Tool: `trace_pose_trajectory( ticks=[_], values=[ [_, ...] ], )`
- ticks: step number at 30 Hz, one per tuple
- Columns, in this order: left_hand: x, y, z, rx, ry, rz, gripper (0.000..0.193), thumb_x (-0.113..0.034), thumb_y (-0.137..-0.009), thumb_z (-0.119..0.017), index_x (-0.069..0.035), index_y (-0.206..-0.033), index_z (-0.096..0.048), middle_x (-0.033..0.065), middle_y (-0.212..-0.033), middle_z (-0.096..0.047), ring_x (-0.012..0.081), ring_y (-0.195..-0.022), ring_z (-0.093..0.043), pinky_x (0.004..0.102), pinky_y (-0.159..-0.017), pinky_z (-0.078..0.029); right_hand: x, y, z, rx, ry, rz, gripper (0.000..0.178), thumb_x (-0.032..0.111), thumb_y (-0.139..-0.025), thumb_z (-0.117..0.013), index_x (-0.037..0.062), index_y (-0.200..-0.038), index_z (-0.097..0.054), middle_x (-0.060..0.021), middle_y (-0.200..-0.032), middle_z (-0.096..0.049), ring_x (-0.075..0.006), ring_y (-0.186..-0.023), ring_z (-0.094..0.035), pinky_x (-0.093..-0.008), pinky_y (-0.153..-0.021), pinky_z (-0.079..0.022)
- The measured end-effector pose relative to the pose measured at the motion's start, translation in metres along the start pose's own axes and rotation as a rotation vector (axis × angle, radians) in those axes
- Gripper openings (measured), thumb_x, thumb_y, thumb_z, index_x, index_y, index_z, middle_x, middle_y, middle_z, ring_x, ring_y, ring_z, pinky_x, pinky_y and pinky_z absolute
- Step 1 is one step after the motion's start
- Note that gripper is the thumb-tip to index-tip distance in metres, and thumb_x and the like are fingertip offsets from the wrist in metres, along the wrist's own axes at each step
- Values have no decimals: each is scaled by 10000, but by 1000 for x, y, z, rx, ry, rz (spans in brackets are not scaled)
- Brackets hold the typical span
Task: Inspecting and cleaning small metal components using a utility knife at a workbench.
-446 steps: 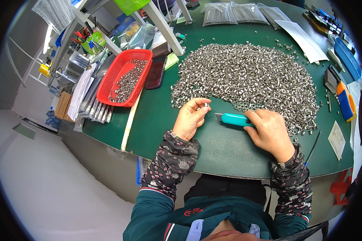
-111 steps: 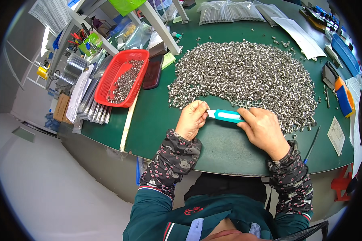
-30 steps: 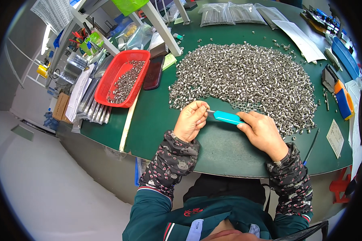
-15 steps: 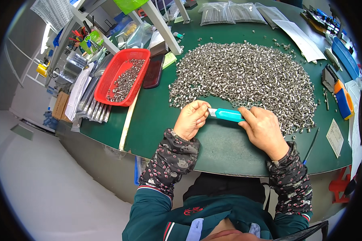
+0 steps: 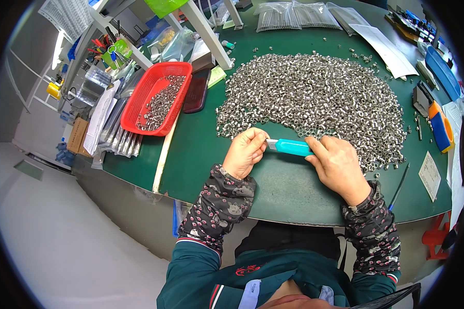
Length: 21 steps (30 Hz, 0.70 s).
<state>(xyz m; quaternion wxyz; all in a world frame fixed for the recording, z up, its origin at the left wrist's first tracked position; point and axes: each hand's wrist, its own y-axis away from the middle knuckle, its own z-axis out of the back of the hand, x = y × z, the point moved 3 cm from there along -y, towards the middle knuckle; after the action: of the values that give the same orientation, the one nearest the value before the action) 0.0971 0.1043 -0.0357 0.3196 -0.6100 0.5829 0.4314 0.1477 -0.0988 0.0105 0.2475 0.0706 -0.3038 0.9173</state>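
My right hand (image 5: 339, 167) is closed around the teal handle of a utility knife (image 5: 294, 147), its short blade aimed at my left hand. The thumb and fingers of my left hand (image 5: 246, 153) are pinched together at the tip of that blade. Whatever they hold is very small and mostly covered by the fingertips, so I cannot make it out. Just beyond both hands spreads a large pile of small metal rings (image 5: 314, 92) on the green table (image 5: 288, 198). More such rings lie in a red plastic basket (image 5: 130, 110) to the left.
A dark phone (image 5: 196, 91) lies beside the basket. Plastic bags of thin rods (image 5: 299, 16) rest at the back. To the right are a pen (image 5: 399, 186), a small paper card (image 5: 429, 176), an orange and blue tape-like roll (image 5: 441, 129) and a blue tray (image 5: 442, 73).
My left fingertips have shifted very slightly at the knife's tip. Both hands otherwise keep their places, and the knife stays in my right hand.
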Motion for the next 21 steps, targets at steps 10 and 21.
trace_pose_trajectory(
  ticks=[10, 21],
  values=[
    [-1, 1, -1, -10, -53, 23, 139, -174, -890, -495, -45, -846, -520, -16, -624, -444, 4, -420, -297, 144, -371, -226, 0, 0, -1, 8, -7, 3, 292, 157, -710, -627, 87, -981, -545, -75, -663, -466, -253, -626, -508, -368, -563, -403],
    [1, 0, -1, -16, -59, 55, 218, -244, -913, -445, -53, -829, -506, -7, -601, -455, 14, -407, -294, 153, -359, -208, -1, -1, -1, -4, -9, 12, 298, 150, -705, -628, 76, -982, -544, -78, -670, -476, -254, -622, -510, -365, -560, -406]
  ],
)
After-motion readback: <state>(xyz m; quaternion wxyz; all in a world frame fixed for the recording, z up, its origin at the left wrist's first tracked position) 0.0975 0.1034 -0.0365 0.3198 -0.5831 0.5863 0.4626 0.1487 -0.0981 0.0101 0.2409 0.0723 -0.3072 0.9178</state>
